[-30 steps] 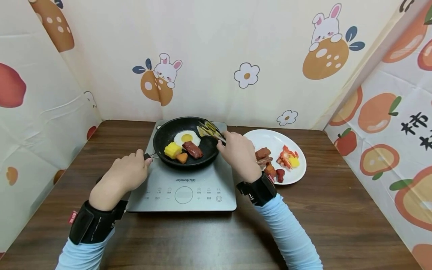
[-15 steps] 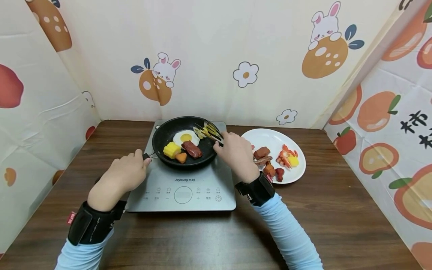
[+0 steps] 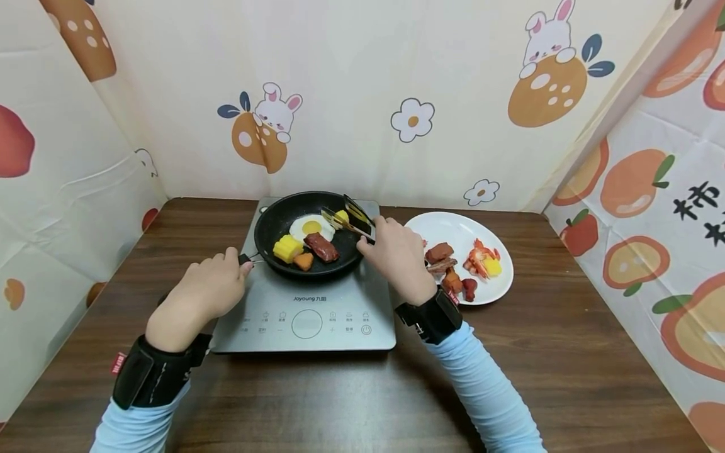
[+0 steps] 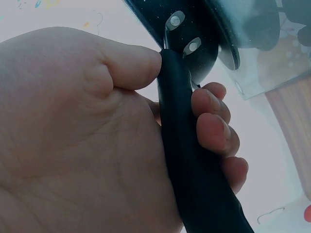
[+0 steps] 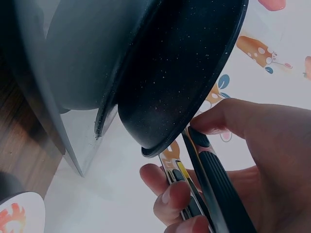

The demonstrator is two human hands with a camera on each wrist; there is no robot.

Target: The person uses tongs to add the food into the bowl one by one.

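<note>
- Black and speckled, the frying pan [image 3: 308, 234] sits on the grey cooktop [image 3: 308, 314] in the middle of the table [image 3: 566, 352]; we keep our left hand [image 3: 195, 302] curled round its handle [image 4: 194, 165], thumb on top and fingers wrapped beneath.
- Our right hand [image 3: 399, 261] is clamped on the tongs [image 3: 351, 220], whose tips reach over the pan's right rim and pinch a small yellow piece just beside the fried egg [image 3: 311, 226].
- We judge the pan stiff and fairly heavy, so the handle is the place to hold it, close to the rivets where the wrist view shows our thumb.
- The food pieces look light and smooth, likely slippery between metal tips; a grip across the middle of each piece seems safest to us.
- Inside the pan we also see a corn chunk [image 3: 287, 248], a dark red slab [image 3: 321, 246] and a small orange piece [image 3: 304, 261], lying close together near the front.
- To the right, a white plate [image 3: 498, 289] carries a shrimp [image 3: 480, 261] and several brown and red bits.
- Around the table stands a printed cloth [image 3: 396, 94] with rabbits, flowers and fruit.
</note>
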